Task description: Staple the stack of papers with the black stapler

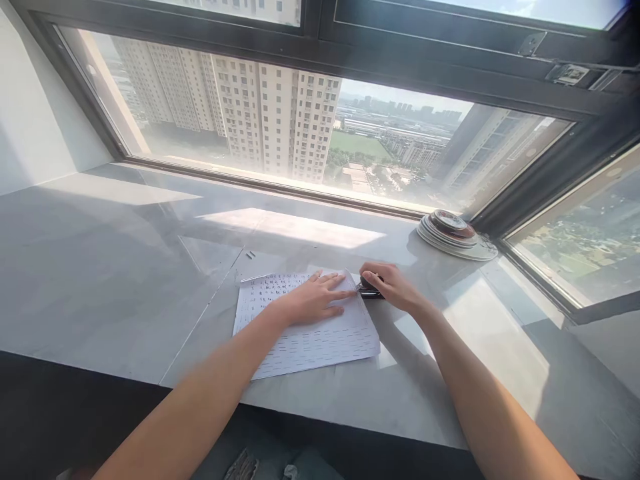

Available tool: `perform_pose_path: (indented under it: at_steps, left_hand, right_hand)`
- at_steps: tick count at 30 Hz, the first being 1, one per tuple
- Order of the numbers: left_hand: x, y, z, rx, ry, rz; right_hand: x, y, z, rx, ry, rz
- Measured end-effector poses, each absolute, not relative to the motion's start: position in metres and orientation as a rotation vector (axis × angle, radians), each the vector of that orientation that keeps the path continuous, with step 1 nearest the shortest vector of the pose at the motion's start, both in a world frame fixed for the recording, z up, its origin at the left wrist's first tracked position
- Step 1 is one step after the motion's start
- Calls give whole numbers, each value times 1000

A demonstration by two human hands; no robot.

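Sheets of paper (310,343) with handwriting and printed dashes lie on the pale stone sill, near its front edge. My left hand (315,298) rests flat on them, fingers spread toward the right side. At the right edge of the paper is a black stapler (371,291), its front end meeting the sheets. My right hand (391,285) is wrapped over the stapler from above and grips it. Whether the stapler's jaws are pressed together is hidden by the fingers.
Two small staple strips (251,255) lie behind the paper. A stack of plates (453,235) stands at the back right, by the dark window frame (410,67). The stone sill (100,280) extends far to the left, its front edge dropping to a dark area.
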State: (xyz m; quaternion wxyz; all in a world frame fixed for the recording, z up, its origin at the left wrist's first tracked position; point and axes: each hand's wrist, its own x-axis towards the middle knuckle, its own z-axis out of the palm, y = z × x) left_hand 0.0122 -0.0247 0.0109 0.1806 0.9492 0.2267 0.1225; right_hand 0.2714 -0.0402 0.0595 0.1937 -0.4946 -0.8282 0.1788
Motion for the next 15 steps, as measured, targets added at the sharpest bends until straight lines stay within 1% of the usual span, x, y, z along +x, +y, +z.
perform_pose_path:
  at_steps: [4, 6, 11, 15]
  left_hand:
    - [13, -28, 15, 2682, 567, 292]
    - [13, -30, 16, 2670, 534, 269]
    - [14, -33, 20, 2659, 514, 232]
    - [14, -32, 21, 2633, 511, 255]
  right_hand:
    - [260, -42, 48, -1616, -2261, 251]
    - [257, -42, 45, -1650, -2256, 206]
    - [260, -40, 46, -1571, -2285, 289]
    - [261, -38, 44, -1613, -2219, 316]
